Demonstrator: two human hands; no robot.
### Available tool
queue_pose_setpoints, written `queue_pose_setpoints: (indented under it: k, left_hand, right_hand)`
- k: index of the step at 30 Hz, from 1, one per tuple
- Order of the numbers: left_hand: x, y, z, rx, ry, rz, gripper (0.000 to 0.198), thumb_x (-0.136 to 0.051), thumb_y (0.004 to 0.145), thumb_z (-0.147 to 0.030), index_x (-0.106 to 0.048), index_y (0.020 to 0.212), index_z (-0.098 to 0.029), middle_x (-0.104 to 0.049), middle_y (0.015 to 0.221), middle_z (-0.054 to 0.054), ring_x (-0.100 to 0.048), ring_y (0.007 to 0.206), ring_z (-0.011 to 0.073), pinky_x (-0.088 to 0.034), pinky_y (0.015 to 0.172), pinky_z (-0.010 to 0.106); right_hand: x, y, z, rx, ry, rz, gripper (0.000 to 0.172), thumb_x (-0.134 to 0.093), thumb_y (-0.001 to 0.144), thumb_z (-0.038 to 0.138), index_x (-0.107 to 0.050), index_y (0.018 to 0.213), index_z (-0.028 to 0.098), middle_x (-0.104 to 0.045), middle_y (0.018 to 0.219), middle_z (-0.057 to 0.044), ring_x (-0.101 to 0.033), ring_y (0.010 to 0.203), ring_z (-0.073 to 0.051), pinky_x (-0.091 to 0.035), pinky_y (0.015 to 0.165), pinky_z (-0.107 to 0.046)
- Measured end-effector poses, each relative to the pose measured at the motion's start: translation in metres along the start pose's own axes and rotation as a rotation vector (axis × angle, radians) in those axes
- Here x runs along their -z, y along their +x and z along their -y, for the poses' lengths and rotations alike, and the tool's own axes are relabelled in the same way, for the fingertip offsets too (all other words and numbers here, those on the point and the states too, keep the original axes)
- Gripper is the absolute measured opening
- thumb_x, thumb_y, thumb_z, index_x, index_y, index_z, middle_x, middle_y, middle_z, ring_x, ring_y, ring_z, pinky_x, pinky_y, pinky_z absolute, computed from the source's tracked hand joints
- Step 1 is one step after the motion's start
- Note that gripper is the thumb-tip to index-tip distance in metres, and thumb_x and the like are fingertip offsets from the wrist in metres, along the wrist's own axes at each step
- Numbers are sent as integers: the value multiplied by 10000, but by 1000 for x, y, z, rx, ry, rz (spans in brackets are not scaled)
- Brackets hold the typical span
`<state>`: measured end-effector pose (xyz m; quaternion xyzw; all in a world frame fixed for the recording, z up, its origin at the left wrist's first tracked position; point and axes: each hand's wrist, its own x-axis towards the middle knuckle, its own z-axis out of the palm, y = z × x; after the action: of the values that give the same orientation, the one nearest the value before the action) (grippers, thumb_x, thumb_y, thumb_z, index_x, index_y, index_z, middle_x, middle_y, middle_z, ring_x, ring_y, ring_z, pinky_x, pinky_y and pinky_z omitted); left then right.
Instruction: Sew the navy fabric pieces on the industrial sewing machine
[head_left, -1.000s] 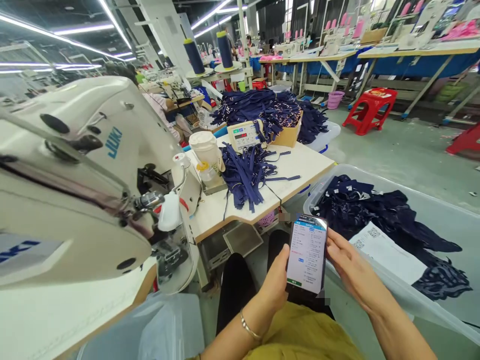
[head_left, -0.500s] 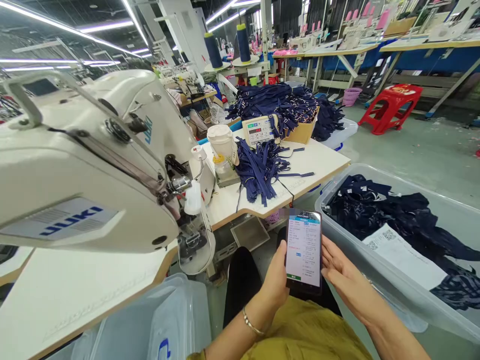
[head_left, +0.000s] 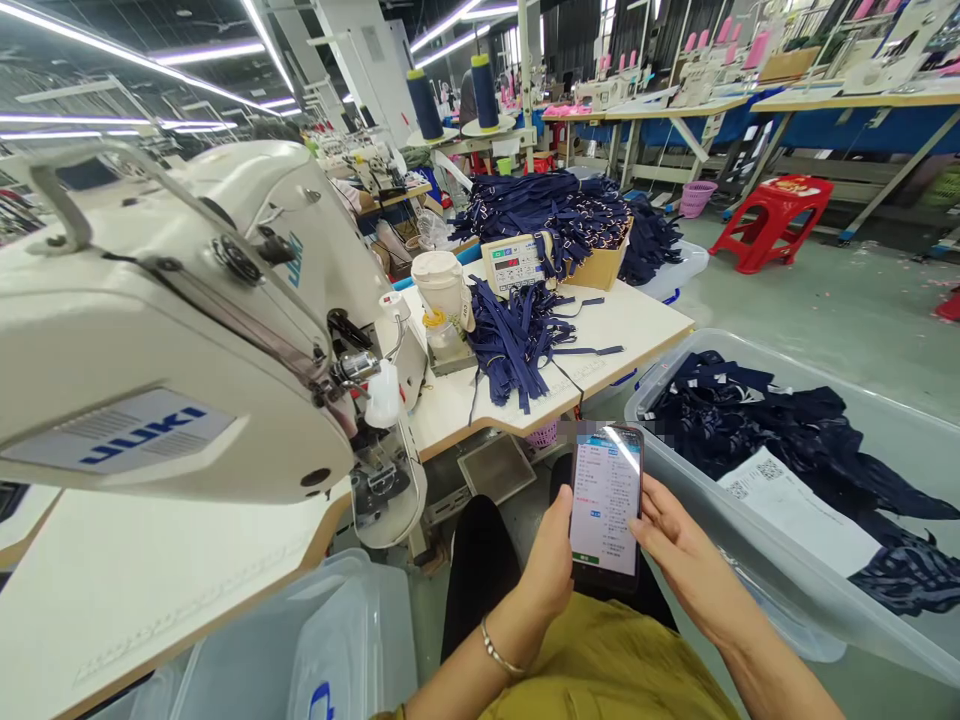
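Observation:
A smartphone (head_left: 606, 505) with a lit screen of text is held upright above my lap. My left hand (head_left: 549, 560) grips its left edge, the thumb along the side. On the other side my right hand (head_left: 679, 550) wraps round the right edge, its thumb tip over the screen's border. The fingers behind the phone are hidden. Beyond it, navy straps (head_left: 517, 335) lie in a loose heap on the white sewing table (head_left: 637, 325), beside a white cup (head_left: 441, 285) and a control panel (head_left: 514, 262).
A large JUKI sewing machine (head_left: 172, 330) fills the left. Clear bins stand at lower left (head_left: 255, 640) and at right (head_left: 795, 560), the right one holding dark fabric (head_left: 795, 420) and a paper sheet (head_left: 799, 510). A red stool (head_left: 780, 220) is farther back.
My right thumb has moved left, from the phone's side onto the edge of its screen. The view has shifted slightly.

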<state>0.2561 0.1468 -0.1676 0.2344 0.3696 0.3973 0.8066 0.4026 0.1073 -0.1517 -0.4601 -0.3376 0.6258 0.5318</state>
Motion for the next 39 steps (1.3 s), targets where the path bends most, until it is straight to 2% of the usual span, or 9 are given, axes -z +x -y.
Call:
queue_pose_setpoints:
  k: [4, 9, 16, 23, 32, 39]
  left_hand:
    - [-2, 1, 0, -2, 9, -5, 514, -559, 832, -585, -700, 1056, -144, -701, 1084, 108, -610, 1065, 310, -414, 977, 410]
    - [-5, 2, -2, 7, 14, -13, 522, -561, 828, -593, -702, 1051, -142, -712, 1046, 103, -624, 1037, 306, -425, 961, 408]
    - [-8, 1, -5, 26, 17, -21, 516, -575, 813, -602, -709, 1025, -151, -718, 1028, 92, -628, 1031, 297, -429, 954, 397]
    - [-7, 3, -3, 19, 8, -33, 554, -585, 797, -617, -708, 1036, -132, -713, 1042, 112, -628, 1033, 307, -431, 951, 399]
    - [-5, 3, -2, 4, 2, -23, 579, -586, 800, -614, -690, 1087, -122, -694, 1100, 120, -604, 1088, 316, -412, 986, 415]
    - [-4, 3, -1, -3, 2, -37, 561, -596, 788, -620, -703, 1055, -139, -706, 1075, 102, -618, 1059, 311, -418, 977, 414]
  right_hand:
    - [7, -2, -3, 10, 7, 54, 587, -608, 897, 353, -344, 1421, 376, -309, 1534, 19, -252, 1411, -201, -234, 1162, -405]
    - [11, -1, -8, 25, -22, 25, 599, -609, 894, 358, -339, 1428, 365, -287, 1542, 10, -251, 1412, -202, -207, 1169, -419]
    - [8, -2, 1, 15, 29, 93, 725, -633, 869, 350, -239, 1477, 393, -227, 1560, 30, -167, 1433, -213, -191, 1169, -425]
    - [8, -6, 2, 7, 72, 151, 731, -630, 873, 330, -226, 1478, 399, -211, 1564, 41, -169, 1434, -200, -207, 1167, -401]
    - [10, -4, -6, 3, 10, 121, 696, -590, 910, 342, -205, 1490, 356, -196, 1568, 10, -178, 1431, -197, -199, 1167, -424]
    - [7, -4, -2, -4, -2, 135, 746, -616, 887, 366, -185, 1496, 357, -181, 1573, 15, -160, 1435, -198, -170, 1172, -421]
